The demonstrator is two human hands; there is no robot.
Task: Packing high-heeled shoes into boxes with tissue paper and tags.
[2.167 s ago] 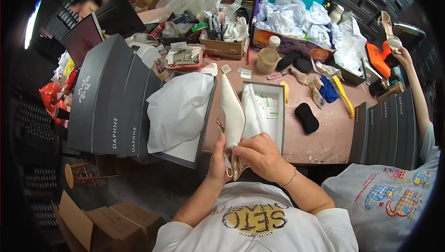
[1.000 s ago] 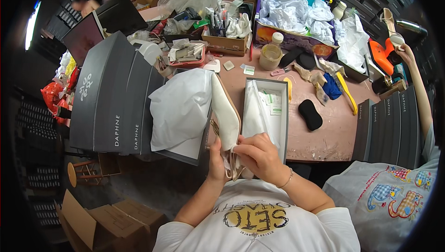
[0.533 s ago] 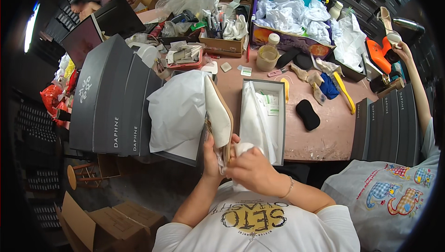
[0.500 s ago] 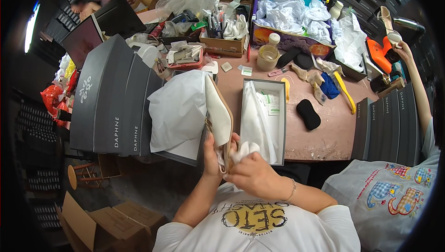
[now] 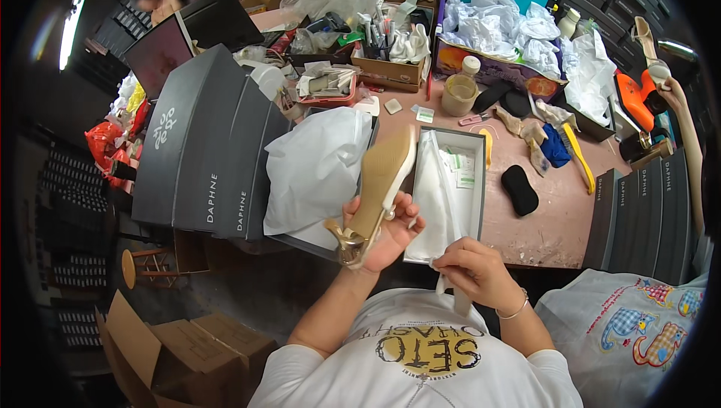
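Note:
A beige heeled sandal (image 5: 384, 171) with a pale edge and a gold-coloured heel rests in my left hand (image 5: 387, 246), its tan sole turned up. The thumb is behind the shoe and the fingers curl at its side. My right hand (image 5: 477, 269) is closed in a pinch on a white cloth (image 5: 449, 288), which hangs down at the front of my shirt. Just beyond that hand, a grey shoebox (image 5: 481, 205) holds a white wrapped bundle (image 5: 435, 205) and small paper packets (image 5: 460, 166). Left of the sandal, white wrapping (image 5: 319, 164) covers most of another box.
Dark shoeboxes (image 5: 218, 160) stand at the left, with more (image 5: 638, 216) at the right. A black oval pad (image 5: 520, 189), a yellow-handled brush (image 5: 578, 156) and a jar (image 5: 460, 93) lie across the table. Beside me on the right is another person's printed apron (image 5: 623, 325).
My left hand has turned the sandal so its sole faces up. My right hand has moved away from the shoe to the right, taking the white cloth along.

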